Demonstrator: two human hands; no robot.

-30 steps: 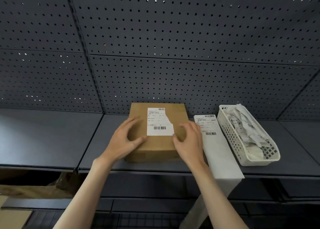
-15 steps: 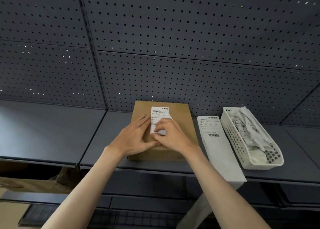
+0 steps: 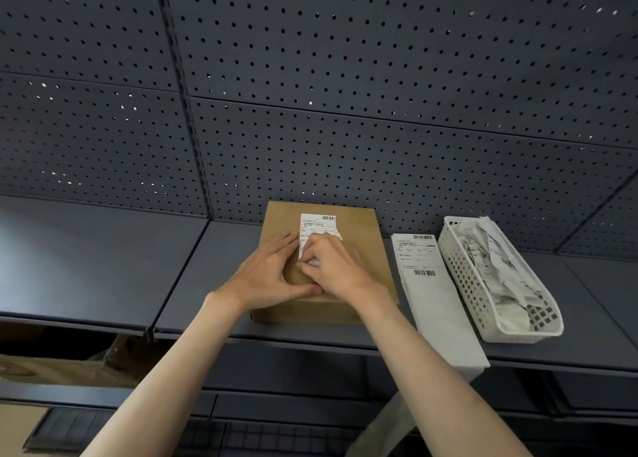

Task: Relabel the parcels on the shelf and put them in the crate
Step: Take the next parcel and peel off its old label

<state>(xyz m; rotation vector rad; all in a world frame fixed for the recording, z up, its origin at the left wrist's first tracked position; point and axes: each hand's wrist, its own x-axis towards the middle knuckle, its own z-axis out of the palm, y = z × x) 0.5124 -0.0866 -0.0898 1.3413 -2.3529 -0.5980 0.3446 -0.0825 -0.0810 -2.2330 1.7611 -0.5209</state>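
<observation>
A brown cardboard parcel [image 3: 359, 232] lies flat on the dark shelf [image 3: 103, 260], against the pegboard back. A white shipping label [image 3: 317, 224] with barcodes is stuck on its top. My left hand [image 3: 267, 275] lies flat on the parcel's top, just left of the label, fingers straight. My right hand [image 3: 336, 266] has curled fingers that pinch the label's lower left corner, which is lifted off the cardboard. The lower part of the label is hidden under my right hand.
A strip of white labels [image 3: 431, 284] lies right of the parcel and hangs over the shelf's front edge. Further right stands a white perforated basket [image 3: 462, 270] full of crumpled label paper. Brown cardboard [image 3: 51, 367] shows on the level below at left.
Both hands moved from the parcel's near corners onto its top. My right hand went to the label and took hold of its lower corner. The view shifted slightly.
</observation>
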